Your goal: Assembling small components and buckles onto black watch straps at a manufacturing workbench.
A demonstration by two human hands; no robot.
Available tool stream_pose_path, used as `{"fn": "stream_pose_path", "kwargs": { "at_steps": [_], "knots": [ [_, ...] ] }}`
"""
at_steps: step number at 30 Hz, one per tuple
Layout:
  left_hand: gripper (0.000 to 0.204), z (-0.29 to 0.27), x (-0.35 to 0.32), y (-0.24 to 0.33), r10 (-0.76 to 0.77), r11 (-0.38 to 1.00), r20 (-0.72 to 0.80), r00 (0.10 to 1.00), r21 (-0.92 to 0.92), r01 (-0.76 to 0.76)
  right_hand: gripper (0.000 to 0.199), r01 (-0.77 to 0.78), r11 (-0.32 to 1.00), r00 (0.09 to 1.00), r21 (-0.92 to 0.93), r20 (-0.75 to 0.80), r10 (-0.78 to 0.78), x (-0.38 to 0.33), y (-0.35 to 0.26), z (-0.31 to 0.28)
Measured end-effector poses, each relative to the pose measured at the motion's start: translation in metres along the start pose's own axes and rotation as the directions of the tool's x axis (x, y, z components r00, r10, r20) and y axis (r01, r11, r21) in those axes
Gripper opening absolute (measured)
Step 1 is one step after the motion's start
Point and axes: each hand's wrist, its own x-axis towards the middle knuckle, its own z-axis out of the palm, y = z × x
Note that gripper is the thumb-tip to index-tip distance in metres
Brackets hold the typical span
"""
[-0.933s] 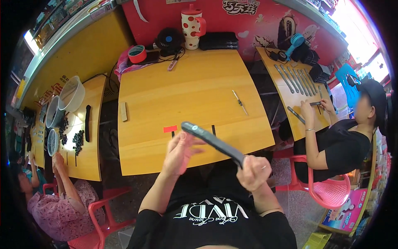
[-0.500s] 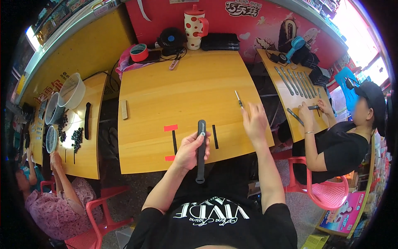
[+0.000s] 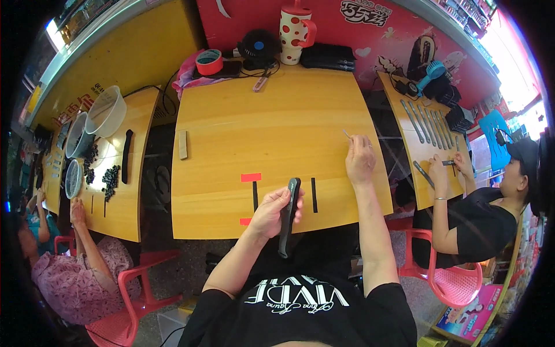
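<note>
Bright scene here, and the strongest light floods in beyond the right edge of the desk (image 3: 260, 127), where an opening (image 3: 523, 78) burns out to white! A smaller white patch flares at the upper left. Across the desk top it's even and warm, but beneath its near edge everything drops into deep shadow. Glare spots the left-hand desk (image 3: 125, 211). Left hand (image 3: 272, 214) and right hand (image 3: 361, 161) look fairly crisp; outward, lines bend, details soften, corners go black.

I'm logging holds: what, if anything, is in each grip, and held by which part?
Left grip: dark strip, around its upper half. Right grip: at a thin tool; hold unclear.
</note>
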Motion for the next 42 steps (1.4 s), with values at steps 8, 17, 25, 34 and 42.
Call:
{"fn": "stream_pose_path", "kwargs": {
  "at_steps": [8, 17, 25, 34, 42],
  "knots": [
    [0.033, -0.016, -0.005, 0.002, -0.094, 0.992, 0.081, 0.992, -0.079, 0.100, 0.017, -0.173, 0.771, 0.977, 0.613, 0.205, 0.056, -0.031, -0.069, -0.053],
    [0.032, -0.008, -0.005, 0.005, -0.104, 0.994, 0.034, 0.994, -0.012, 0.104, 0.026, -0.020, 0.904, 0.983, 0.426, 0.176, -0.060, -0.083, -0.129, -0.088],
    [0.034, -0.008, -0.002, 0.001, -0.093, 0.994, 0.006, 0.996, 0.058, 0.092, 0.035, 0.072, 0.950, 0.976, 0.304, 0.174, -0.130, -0.080, -0.128, -0.093],
    [0.035, -0.008, -0.002, 0.000, -0.106, 0.988, -0.010, 0.994, 0.111, 0.107, 0.037, 0.109, 0.959, 0.972, 0.263, 0.173, -0.158, -0.082, -0.128, -0.094],
    [0.035, -0.006, -0.002, 0.001, -0.097, 0.988, 0.007, 0.995, 0.118, 0.095, 0.038, 0.124, 0.958, 0.968, 0.257, 0.181, -0.173, -0.082, -0.125, -0.095]
  ]
}}
